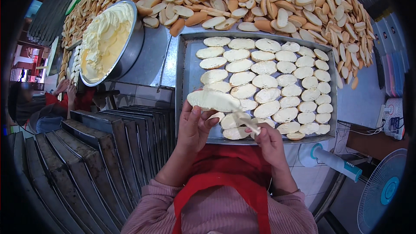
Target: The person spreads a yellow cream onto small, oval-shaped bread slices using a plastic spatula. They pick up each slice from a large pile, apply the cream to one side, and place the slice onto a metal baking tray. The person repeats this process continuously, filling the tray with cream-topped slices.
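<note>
My left hand (195, 125) holds an oval half of bread (210, 100) by its underside, cut face up and coated with pale cream. In my right hand (269, 142) is a spreading knife (248, 123), its handle pinched between the fingers. The blade is smeared by motion and reaches toward the bread's right end. Both hands are over the near left part of a metal tray (183, 56). Rows of oval bread halves (265, 82) with pale tops fill most of that tray.
A steel bowl (133, 47) of yellow cream (106, 39) stands left of the tray. Bread halves (281, 6) are heaped along the back. Dark trays (93, 136) stand on edge at left. Another person (41, 104) works far left. A fan (385, 190) is at lower right.
</note>
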Demonstrator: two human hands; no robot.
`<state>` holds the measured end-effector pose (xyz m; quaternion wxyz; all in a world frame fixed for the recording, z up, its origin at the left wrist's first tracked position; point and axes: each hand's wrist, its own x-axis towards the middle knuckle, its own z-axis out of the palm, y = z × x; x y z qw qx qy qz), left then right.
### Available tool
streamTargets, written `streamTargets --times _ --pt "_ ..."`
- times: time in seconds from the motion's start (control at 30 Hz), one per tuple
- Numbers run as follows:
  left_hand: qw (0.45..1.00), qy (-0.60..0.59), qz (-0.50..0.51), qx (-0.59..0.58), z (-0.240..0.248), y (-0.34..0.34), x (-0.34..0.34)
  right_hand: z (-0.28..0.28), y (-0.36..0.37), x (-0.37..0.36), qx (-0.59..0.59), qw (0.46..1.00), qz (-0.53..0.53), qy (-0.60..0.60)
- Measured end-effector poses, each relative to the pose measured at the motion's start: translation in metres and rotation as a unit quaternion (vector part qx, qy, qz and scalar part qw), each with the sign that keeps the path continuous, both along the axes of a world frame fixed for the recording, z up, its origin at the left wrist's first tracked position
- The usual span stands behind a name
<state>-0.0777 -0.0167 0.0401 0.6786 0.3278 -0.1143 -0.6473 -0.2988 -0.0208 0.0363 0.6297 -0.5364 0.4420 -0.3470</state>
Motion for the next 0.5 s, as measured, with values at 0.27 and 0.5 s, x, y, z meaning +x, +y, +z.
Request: streamTargets --times 0.27,0.5 --pt "0.996 -0.080 -0.034 -0.004 -0.015 0.021 0.030 -0.009 -0.007 -0.012 0.048 0.996 -0.022 -0.069" --pt "0.817 -0.546 0.036 -0.181 -0.019 0.041 0.030 -0.002 0.000 0.004 0.256 0.948 0.084 -0.171"
